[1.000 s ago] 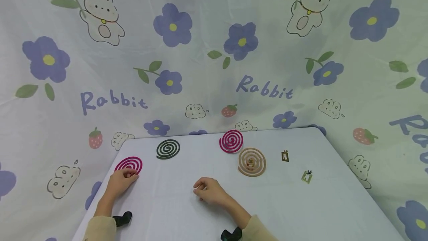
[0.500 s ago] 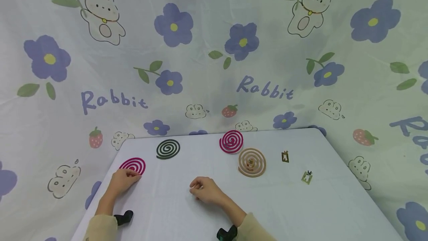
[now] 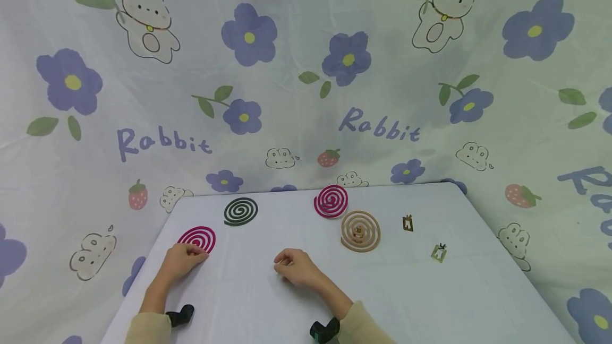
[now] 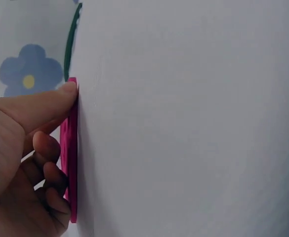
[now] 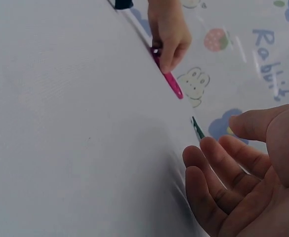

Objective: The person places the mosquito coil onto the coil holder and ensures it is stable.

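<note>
At the table's left side my left hand [image 3: 183, 260] grips the near rim of a pink mosquito coil [image 3: 203, 236]. In the left wrist view this coil [image 4: 73, 163] appears edge-on, with the thumb at its rim and the other fingers bent against its face; it lies flat and close to the white tabletop. The hand hides part of the spiral. My right hand [image 3: 297, 268] is held over the middle of the table, fingers loosely curled, with nothing in it. Its palm and fingers show in the right wrist view.
A dark green coil [image 3: 240, 212] lies behind. Towards the back stand out another pink coil [image 3: 331, 201] and a tan coil [image 3: 360, 214] with a small gold thing at its centre. Two small metal coil stands [image 3: 408, 223] lie at right. A printed curtain [image 3: 296, 94] hangs behind the table.
My left hand and the pink coil have shifted a little to the right together. The right hand has moved only slightly. The other coils stay put.
</note>
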Motion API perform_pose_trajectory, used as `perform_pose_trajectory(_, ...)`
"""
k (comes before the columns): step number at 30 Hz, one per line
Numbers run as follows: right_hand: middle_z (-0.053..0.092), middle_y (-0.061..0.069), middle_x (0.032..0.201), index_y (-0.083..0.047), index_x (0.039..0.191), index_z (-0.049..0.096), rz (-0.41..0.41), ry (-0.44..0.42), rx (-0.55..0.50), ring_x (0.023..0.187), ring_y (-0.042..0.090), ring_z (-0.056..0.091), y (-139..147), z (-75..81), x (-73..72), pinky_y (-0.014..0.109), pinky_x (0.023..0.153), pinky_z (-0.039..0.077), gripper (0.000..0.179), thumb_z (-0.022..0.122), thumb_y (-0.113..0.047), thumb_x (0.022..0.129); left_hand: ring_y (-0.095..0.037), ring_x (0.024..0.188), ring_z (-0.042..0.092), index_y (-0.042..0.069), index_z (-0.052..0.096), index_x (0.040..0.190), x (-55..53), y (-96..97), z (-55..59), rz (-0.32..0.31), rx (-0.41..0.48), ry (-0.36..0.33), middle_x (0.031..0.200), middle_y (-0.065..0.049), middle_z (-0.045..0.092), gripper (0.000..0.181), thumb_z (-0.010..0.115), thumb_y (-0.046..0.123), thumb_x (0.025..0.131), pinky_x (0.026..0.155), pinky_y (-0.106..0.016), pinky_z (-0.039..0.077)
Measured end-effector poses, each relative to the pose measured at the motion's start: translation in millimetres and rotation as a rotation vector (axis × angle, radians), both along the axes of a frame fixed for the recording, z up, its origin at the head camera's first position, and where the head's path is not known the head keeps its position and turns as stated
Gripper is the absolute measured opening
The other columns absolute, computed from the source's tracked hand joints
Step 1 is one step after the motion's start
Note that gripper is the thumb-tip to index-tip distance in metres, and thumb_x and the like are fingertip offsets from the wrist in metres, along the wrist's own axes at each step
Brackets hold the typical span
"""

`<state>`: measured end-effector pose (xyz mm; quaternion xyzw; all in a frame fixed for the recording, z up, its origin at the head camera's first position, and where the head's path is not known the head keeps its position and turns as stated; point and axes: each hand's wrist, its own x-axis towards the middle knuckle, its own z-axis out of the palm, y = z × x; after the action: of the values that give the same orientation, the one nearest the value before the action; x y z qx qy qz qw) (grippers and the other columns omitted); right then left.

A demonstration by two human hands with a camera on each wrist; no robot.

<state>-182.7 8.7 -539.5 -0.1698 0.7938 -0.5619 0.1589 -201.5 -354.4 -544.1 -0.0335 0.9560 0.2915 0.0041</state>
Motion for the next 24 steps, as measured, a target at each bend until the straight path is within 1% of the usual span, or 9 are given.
perform_pose_trajectory(4,0.061,-0.004,0.076,-0.011,0.098,0.067,0.005,0.000,-0.002,0.064,0.020,0.064,-3,2.1,-2.3,0.027,0.055,0.048,0.010,0.067,-0.019,0.092,-0.019,0.070,0.050,0.005,0.074,0.088,3.0,8.2,-0.7,-0.017,0.019,0.014,0.072,-0.001,0.059,0.018,0.078,0.021,0.083,0.060,-0.032,0.042)
perform_pose_trajectory(7,0.061,-0.004,0.075,-0.012,0.097,0.067,0.018,-0.009,-0.005,0.064,0.019,0.064,-6,2.6,-2.6,0.027,0.055,0.049,0.009,0.067,-0.020,0.092,-0.018,0.068,0.048,0.006,0.075,0.087,5.2,13.4,-2.1,-0.018,0.033,0.009,0.070,0.000,0.057,0.016,0.079,0.021,0.082,0.058,-0.030,0.040)
perform_pose_trajectory(12,0.061,-0.003,0.075,-0.013,0.096,0.067,0.033,-0.012,0.001,0.063,0.018,0.063,-11,2.2,-1.9,0.027,0.054,0.049,0.008,0.067,-0.020,0.092,-0.017,0.067,0.047,0.010,0.076,0.087,8.0,20.5,-5.5,-0.030,0.028,0.007,0.068,0.001,0.055,0.014,0.081,0.021,0.080,0.058,-0.030,0.038)
perform_pose_trajectory(13,0.061,-0.004,0.075,-0.014,0.096,0.067,0.034,-0.011,0.006,0.063,0.018,0.063,-12,2.2,-2.0,0.027,0.054,0.049,0.008,0.067,-0.020,0.092,-0.017,0.068,0.047,0.011,0.076,0.086,8.7,22.1,-5.6,-0.037,0.025,0.016,0.068,0.002,0.056,0.014,0.081,0.022,0.080,0.059,-0.031,0.038)
perform_pose_trajectory(15,0.061,-0.004,0.075,-0.014,0.096,0.067,0.036,-0.010,0.017,0.063,0.018,0.063,-14,2.6,-2.6,0.027,0.054,0.049,0.007,0.067,-0.020,0.092,-0.018,0.072,0.048,0.013,0.076,0.085,10.1,24.9,-5.6,-0.040,0.004,0.040,0.070,0.003,0.059,0.013,0.082,0.023,0.079,0.065,-0.034,0.038)
perform_pose_trajectory(18,0.061,-0.003,0.075,-0.014,0.096,0.067,0.048,-0.010,0.036,0.064,0.019,0.063,-16,5.6,-4.2,0.027,0.054,0.049,0.007,0.066,-0.020,0.093,-0.022,0.079,0.048,0.016,0.078,0.083,11.1,28.6,-4.9,-0.050,-0.042,0.080,0.077,0.003,0.065,0.013,0.083,0.026,0.077,0.073,-0.042,0.032)
perform_pose_trajectory(20,0.061,-0.003,0.075,-0.013,0.096,0.067,0.056,-0.011,0.042,0.064,0.020,0.063,-17,9.1,-6.2,0.027,0.053,0.049,0.007,0.066,-0.019,0.093,-0.026,0.085,0.047,0.020,0.078,0.082,11.8,31.9,-3.4,-0.045,-0.073,0.083,0.083,0.002,0.067,0.013,0.083,0.030,0.077,0.073,-0.045,0.030)
perform_pose_trajectory(22,0.060,-0.002,0.076,-0.013,0.096,0.067,0.062,-0.012,0.049,0.065,0.019,0.063,-17,12.2,-8.5,0.027,0.052,0.049,0.007,0.067,-0.018,0.093,-0.030,0.088,0.046,0.022,0.078,0.081,12.5,36.0,-2.4,-0.051,-0.081,0.071,0.086,0.001,0.066,0.013,0.083,0.033,0.076,0.073,-0.049,0.030)
perform_pose_trajectory(24,0.060,-0.003,0.076,-0.013,0.096,0.066,0.062,-0.015,0.053,0.064,0.018,0.062,-17,14.9,-10.6,0.027,0.052,0.049,0.006,0.067,-0.018,0.092,-0.032,0.091,0.046,0.025,0.077,0.079,13.6,40.5,-2.4,-0.053,-0.073,0.050,0.086,0.002,0.065,0.013,0.083,0.036,0.076,0.072,-0.050,0.032)
